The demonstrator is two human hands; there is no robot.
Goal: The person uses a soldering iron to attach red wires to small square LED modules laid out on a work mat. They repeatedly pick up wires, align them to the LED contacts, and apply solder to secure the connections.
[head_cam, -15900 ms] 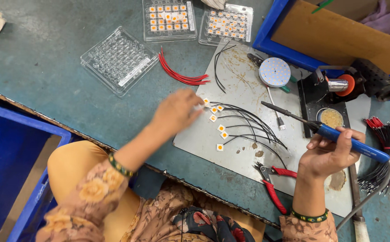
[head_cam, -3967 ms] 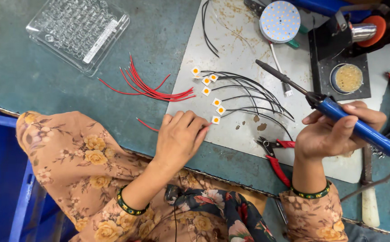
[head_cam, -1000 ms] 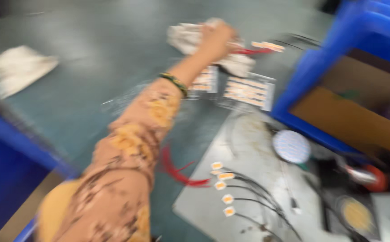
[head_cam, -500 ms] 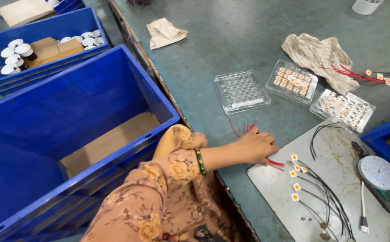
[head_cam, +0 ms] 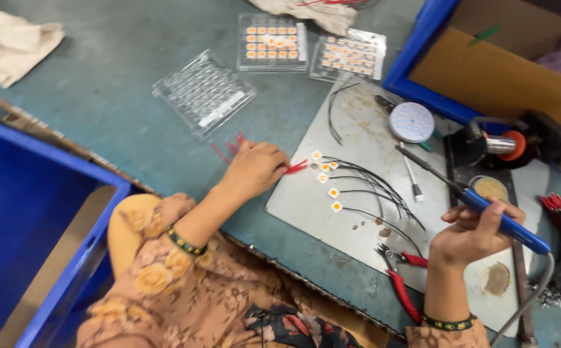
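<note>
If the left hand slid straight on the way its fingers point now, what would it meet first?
The left hand points right along the table. Its fingertips already rest on the thin red wires; just beyond lie the small white square chips with orange centres on the grey metal work plate. Height above them is unclear.

Blue-handled soldering iron [head_cam: 499, 222]; red wires [head_cam: 296, 167]; floral orange sleeve [head_cam: 164, 258].

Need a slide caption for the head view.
Left hand on red wires, right hand holding blue soldering iron over work plate.
</note>
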